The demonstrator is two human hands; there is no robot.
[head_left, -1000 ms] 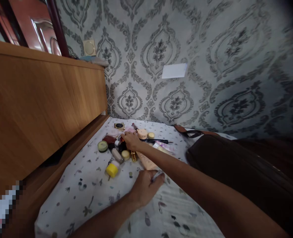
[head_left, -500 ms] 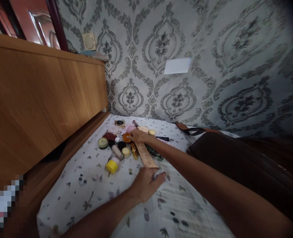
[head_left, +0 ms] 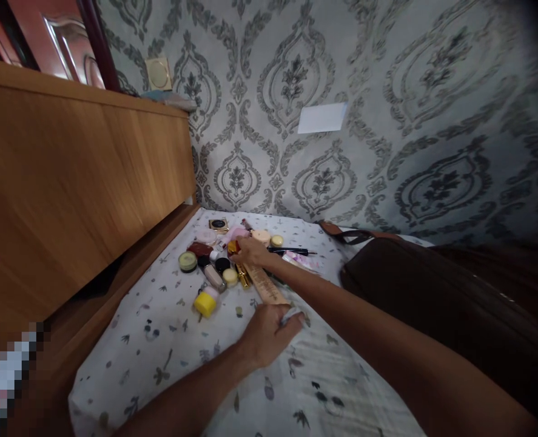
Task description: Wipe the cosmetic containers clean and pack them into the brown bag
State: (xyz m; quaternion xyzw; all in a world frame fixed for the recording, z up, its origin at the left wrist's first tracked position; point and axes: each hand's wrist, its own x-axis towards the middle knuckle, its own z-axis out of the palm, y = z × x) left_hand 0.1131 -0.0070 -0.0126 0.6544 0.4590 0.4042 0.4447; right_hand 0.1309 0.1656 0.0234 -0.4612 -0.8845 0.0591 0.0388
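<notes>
A pile of small cosmetics lies on a white leaf-print bed sheet (head_left: 168, 358). My right hand (head_left: 250, 250) reaches into the pile, fingers closed round a small orange-capped container (head_left: 233, 247). Close by lie a green-lidded jar (head_left: 187, 261), a black-lidded jar (head_left: 222, 264), a yellow-capped bottle (head_left: 205, 302), a long peach tube (head_left: 265, 284) and a black pencil (head_left: 291, 250). My left hand (head_left: 269, 331) rests on the sheet nearer to me, fingers curled on a small pale thing I cannot make out.
A wooden headboard (head_left: 77, 182) runs along the left. Patterned grey wallpaper (head_left: 341, 121) stands behind the bed. A dark brown leather bag (head_left: 423, 291) with a strap lies on the right of the sheet.
My right hand shifted slightly right within the pile and closed on the orange-capped container. The left hand stayed in place on the sheet.
</notes>
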